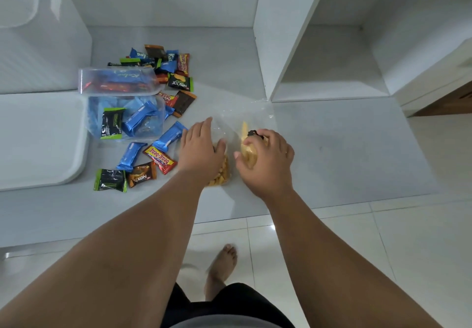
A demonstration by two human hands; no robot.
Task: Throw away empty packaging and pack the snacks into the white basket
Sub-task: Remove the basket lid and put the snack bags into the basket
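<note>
Two clear plastic bags of yellow snacks lie on the white counter. My left hand [200, 146] rests on top of the left bag of crackers [221, 175]. My right hand [265, 159] grips the right bag of chips [246, 133] near its tied top. Left of them, several small wrapped snacks in blue, green, red and brown wrappers [155, 156] are scattered on the counter. A clear plastic container [127, 115] holds more wrapped snacks, and its clear lid [117, 80] lies behind it. No white basket is recognisable in view.
A white tray-like surface [38, 138] sits at the left edge of the counter [332, 154]. An open white shelf compartment [329, 67] stands at the back right. Below is a white tiled floor [383, 238] with my bare foot [222, 266].
</note>
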